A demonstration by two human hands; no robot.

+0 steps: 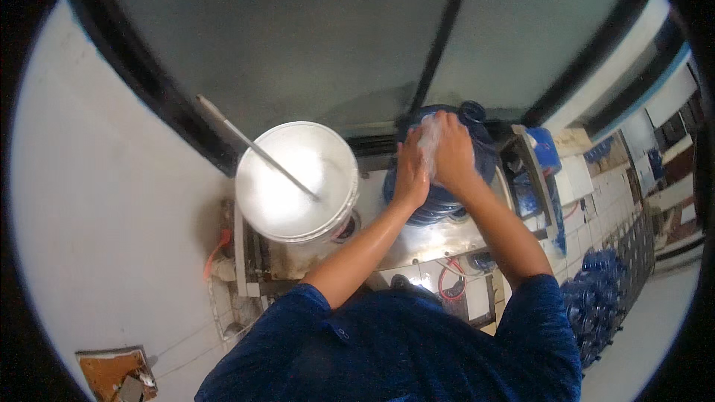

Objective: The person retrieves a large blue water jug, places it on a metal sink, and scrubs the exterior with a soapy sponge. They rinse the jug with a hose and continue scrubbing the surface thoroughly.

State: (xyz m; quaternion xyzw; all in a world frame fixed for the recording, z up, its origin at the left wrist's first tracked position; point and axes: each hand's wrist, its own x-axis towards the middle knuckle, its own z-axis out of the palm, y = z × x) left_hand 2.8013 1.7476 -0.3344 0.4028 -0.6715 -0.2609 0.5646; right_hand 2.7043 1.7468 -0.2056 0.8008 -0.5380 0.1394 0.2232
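A shiny metal surface (410, 247), brownish toward its near left part, carries a white bucket (302, 237) on the left and, apart from it on the right, a big blue ribbed bottle (484, 155). An unclear dark round shape (348, 228) shows beside the bucket.

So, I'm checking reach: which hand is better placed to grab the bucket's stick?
Probably the left hand: it's nearer the stick and bucket; the right hand is farther off, over the bottle.

At three o'clock, a water jug (484, 155) of ribbed, glossy blue plastic — at nine, a bucket (294, 132) of smooth white plastic. Toward five, the table (424, 248) is shiny, stained metal; at six, a matt cloth shirt (439, 342).
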